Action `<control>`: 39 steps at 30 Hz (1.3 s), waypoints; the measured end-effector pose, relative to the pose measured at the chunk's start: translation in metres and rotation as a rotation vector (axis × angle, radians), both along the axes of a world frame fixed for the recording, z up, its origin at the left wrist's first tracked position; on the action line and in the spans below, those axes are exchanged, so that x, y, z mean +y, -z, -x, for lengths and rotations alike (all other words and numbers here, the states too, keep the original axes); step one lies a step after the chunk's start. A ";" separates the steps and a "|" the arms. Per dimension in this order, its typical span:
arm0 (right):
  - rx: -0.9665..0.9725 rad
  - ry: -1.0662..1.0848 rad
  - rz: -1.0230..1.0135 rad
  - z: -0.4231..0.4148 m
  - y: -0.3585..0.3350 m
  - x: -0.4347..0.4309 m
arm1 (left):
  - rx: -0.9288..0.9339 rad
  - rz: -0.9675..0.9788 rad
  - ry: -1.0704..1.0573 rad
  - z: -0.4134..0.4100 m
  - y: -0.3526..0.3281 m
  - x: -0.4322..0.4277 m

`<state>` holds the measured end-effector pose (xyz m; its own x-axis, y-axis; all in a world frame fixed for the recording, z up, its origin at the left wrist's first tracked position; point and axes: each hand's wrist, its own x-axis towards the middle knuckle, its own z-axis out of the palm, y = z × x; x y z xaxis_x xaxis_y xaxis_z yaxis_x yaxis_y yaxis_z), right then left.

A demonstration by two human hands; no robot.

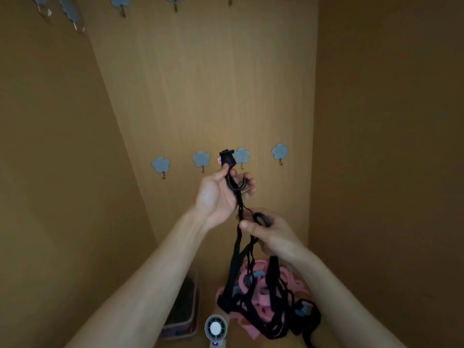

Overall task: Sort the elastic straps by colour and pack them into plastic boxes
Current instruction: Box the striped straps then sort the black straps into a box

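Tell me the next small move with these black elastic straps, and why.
Probably raise both hands to draw the black elastic straps off the pink strap pile: the left hand grips their black plastic hook, the right hand pinches them, yet their ends lie across it.

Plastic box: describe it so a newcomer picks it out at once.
Below the row of blue flower hooks on the back panel, look down. The plastic box sits left of the pink strap pile; it alone is a clear rigid tub with dark contents.
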<state>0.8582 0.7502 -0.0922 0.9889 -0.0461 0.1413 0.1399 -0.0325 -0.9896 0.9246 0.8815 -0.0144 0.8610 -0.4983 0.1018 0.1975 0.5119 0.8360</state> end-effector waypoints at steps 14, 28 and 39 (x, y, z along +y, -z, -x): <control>0.123 -0.264 0.078 0.027 0.009 -0.002 | -0.392 -0.582 -0.314 -0.019 0.029 0.031; -0.128 -0.038 0.265 0.028 -0.036 -0.051 | -0.463 -0.804 0.128 0.012 0.062 0.031; -0.184 0.058 0.291 0.019 -0.035 -0.066 | -0.077 -0.333 0.186 0.019 0.077 0.022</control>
<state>0.8396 0.6843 -0.0575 0.9426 -0.0329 0.3322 0.3045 -0.3230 -0.8961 0.9052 0.9035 -0.0909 0.7488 -0.6621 -0.0308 0.1915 0.1717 0.9663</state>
